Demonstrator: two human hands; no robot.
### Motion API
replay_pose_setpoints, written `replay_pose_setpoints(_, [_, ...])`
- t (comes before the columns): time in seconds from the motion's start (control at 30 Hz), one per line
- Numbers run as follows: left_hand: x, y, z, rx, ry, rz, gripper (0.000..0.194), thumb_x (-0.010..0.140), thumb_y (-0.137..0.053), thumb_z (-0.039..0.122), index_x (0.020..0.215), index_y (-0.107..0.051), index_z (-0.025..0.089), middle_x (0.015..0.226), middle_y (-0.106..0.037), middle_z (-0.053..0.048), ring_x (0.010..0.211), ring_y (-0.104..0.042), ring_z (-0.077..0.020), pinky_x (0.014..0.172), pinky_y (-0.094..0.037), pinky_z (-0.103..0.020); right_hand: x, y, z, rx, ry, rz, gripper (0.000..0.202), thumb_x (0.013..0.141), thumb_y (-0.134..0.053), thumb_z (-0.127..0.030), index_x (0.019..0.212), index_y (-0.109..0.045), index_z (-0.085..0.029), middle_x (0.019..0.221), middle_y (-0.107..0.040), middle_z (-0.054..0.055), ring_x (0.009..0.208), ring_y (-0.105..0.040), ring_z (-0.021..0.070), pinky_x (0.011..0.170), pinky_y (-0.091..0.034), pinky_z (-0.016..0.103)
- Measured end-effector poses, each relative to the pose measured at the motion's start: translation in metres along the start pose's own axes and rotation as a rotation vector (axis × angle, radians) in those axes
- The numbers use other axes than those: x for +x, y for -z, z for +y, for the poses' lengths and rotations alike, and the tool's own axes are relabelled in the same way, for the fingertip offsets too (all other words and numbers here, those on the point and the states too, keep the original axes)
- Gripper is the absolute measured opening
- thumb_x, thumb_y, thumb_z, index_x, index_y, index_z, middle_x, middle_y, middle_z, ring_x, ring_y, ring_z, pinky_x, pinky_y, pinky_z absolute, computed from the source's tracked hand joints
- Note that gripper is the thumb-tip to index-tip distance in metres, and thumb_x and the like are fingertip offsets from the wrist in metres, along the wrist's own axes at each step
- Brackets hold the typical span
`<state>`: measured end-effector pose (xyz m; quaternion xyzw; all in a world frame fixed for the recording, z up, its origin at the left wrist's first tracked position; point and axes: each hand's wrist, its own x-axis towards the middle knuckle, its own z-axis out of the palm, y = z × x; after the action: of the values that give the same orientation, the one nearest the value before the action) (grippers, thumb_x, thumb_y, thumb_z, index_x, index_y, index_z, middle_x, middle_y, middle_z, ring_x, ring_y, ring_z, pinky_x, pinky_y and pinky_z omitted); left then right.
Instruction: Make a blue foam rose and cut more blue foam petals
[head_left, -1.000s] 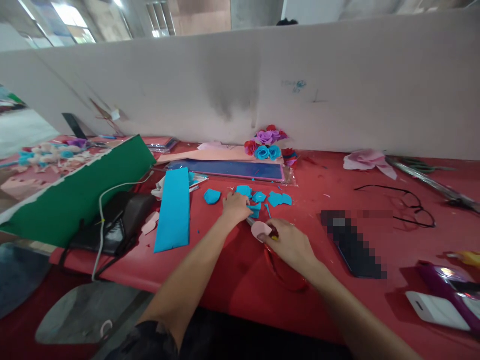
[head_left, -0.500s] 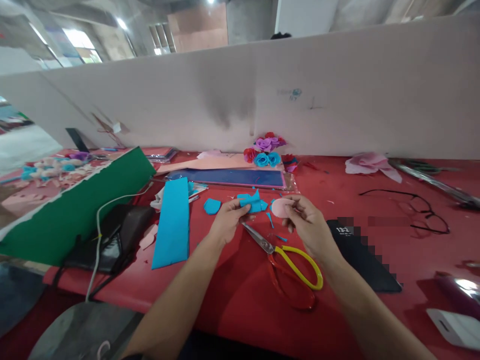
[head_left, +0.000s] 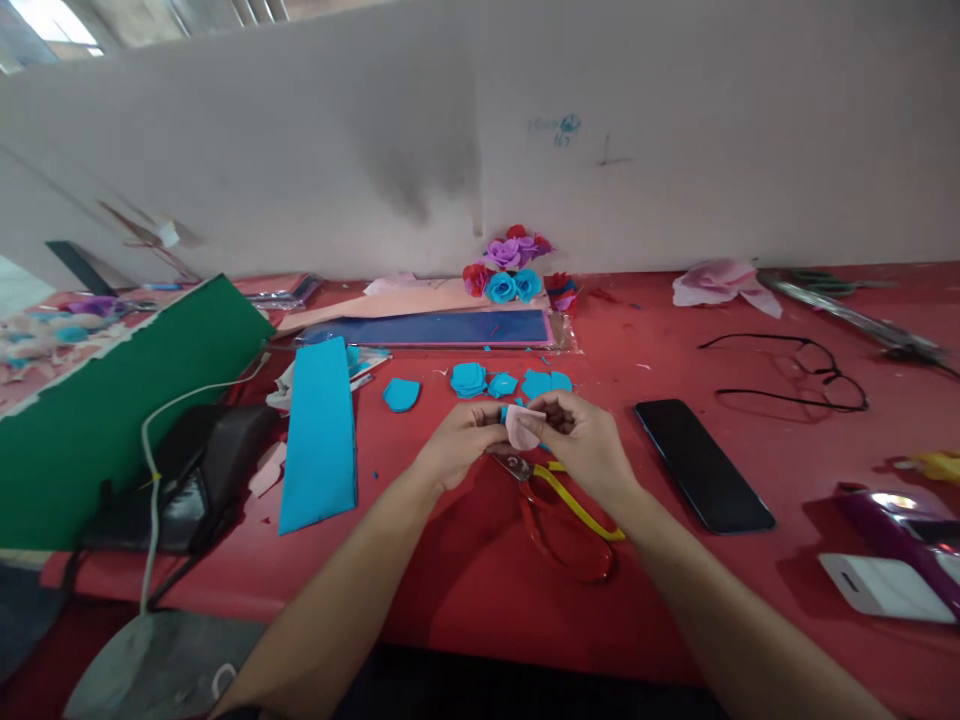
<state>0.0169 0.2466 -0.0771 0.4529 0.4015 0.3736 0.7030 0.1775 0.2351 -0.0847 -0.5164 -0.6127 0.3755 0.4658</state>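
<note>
Between the fingertips of my right hand [head_left: 581,440] is a pale pink rounded paper piece [head_left: 520,428], its upper edge bent over. My left hand [head_left: 466,443] pinches a blue paper piece [head_left: 505,412] right behind the pink one, mostly hidden by it and the fingers. Just below both hands lie scissors [head_left: 527,490] with one red and one yellow handle, their blade tips covered by my left hand. Beyond the hands, rounded blue paper pieces [head_left: 469,380] rest on the red table, with another blue piece [head_left: 401,394] farther left.
A folded blue paper strip [head_left: 319,440] lies left, near a black bag [head_left: 187,480] and a green board [head_left: 142,420]. Paper flowers [head_left: 512,265] sit by the white partition [head_left: 300,150]. On the right are a phone [head_left: 705,465], eyeglasses [head_left: 829,375] and a white device [head_left: 885,587].
My hands have come together, bringing the pink piece against the blue one. The head view has tipped down, and the phone screen has gone dark.
</note>
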Motion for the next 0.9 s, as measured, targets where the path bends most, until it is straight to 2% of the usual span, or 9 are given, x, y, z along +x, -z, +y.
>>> replay_pose_setpoints(0.23, [0.001, 0.002, 0.003, -0.082, 0.022, 0.047, 0.016, 0.061, -0.068, 0.019, 0.075, -0.075, 0.012, 0.072, -0.071, -0.008, 0.068, -0.066, -0.0181, 0.069, -0.054, -0.032, -0.001, 0.003, 0.000, -0.146, 0.117, -0.014, 0.013, 0.082, -0.065, -0.034, 0.080, -0.066, -0.021, 0.072, -0.064, 0.000, 0.062, -0.055, 0.0135, 0.058, -0.042, 0.025])
replay_pose_setpoints(0.3, [0.001, 0.003, 0.002, -0.083, 0.029, 0.063, 0.018, 0.065, -0.071, 0.026, 0.077, -0.075, 0.012, 0.073, -0.071, -0.008, 0.067, -0.065, -0.0178, 0.068, -0.054, -0.032, -0.002, 0.003, -0.002, -0.174, 0.114, -0.006, 0.012, 0.081, -0.066, -0.033, 0.081, -0.065, -0.021, 0.072, -0.063, 0.000, 0.062, -0.055, 0.0134, 0.058, -0.042, 0.025])
replay_pose_setpoints(0.37, [0.001, 0.005, 0.000, -0.054, 0.012, 0.015, 0.025, 0.068, -0.073, 0.032, 0.085, -0.076, 0.013, 0.078, -0.072, -0.008, 0.070, -0.066, -0.0179, 0.068, -0.054, -0.031, -0.003, 0.002, -0.003, -0.166, 0.086, 0.012, 0.011, 0.080, -0.066, -0.031, 0.082, -0.063, -0.022, 0.071, -0.062, -0.001, 0.061, -0.054, 0.0132, 0.057, -0.042, 0.025])
replay_pose_setpoints(0.47, [0.001, 0.007, -0.003, -0.020, -0.020, -0.052, 0.030, 0.070, -0.075, 0.033, 0.094, -0.075, 0.015, 0.081, -0.073, -0.008, 0.072, -0.066, -0.0172, 0.068, -0.053, -0.029, -0.003, 0.001, -0.003, -0.070, 0.033, 0.052, 0.016, 0.077, -0.067, -0.031, 0.087, -0.058, -0.022, 0.072, -0.060, -0.001, 0.062, -0.055, 0.0133, 0.057, -0.044, 0.025])
replay_pose_setpoints(0.67, [0.005, 0.012, -0.001, -0.141, 0.018, 0.077, 0.026, 0.064, -0.081, 0.030, 0.082, -0.074, 0.012, 0.075, -0.073, -0.008, 0.064, -0.065, -0.0151, 0.063, -0.051, -0.027, 0.007, 0.011, 0.003, 0.308, -0.078, 0.168, 0.012, 0.078, -0.063, -0.031, 0.082, -0.057, -0.021, 0.064, -0.055, -0.004, 0.052, -0.049, 0.0097, 0.049, -0.039, 0.023])
replay_pose_setpoints(0.73, [0.005, 0.013, 0.001, -0.191, 0.048, 0.099, 0.024, 0.062, -0.081, 0.027, 0.080, -0.073, 0.012, 0.075, -0.073, -0.007, 0.064, -0.066, -0.0158, 0.063, -0.052, -0.027, 0.009, 0.015, 0.003, 0.369, -0.116, 0.154, 0.012, 0.076, -0.066, -0.030, 0.080, -0.060, -0.021, 0.062, -0.054, -0.005, 0.051, -0.046, 0.0087, 0.048, -0.037, 0.022])
replay_pose_setpoints(0.9, [0.006, 0.015, 0.002, -0.261, 0.083, 0.130, 0.018, 0.066, -0.078, 0.021, 0.080, -0.071, 0.013, 0.074, -0.073, -0.007, 0.064, -0.068, -0.0165, 0.064, -0.052, -0.028, 0.005, 0.012, -0.003, 0.401, -0.132, 0.018, 0.013, 0.073, -0.069, -0.031, 0.082, -0.067, -0.021, 0.068, -0.058, -0.003, 0.055, -0.047, 0.0094, 0.051, -0.039, 0.024])
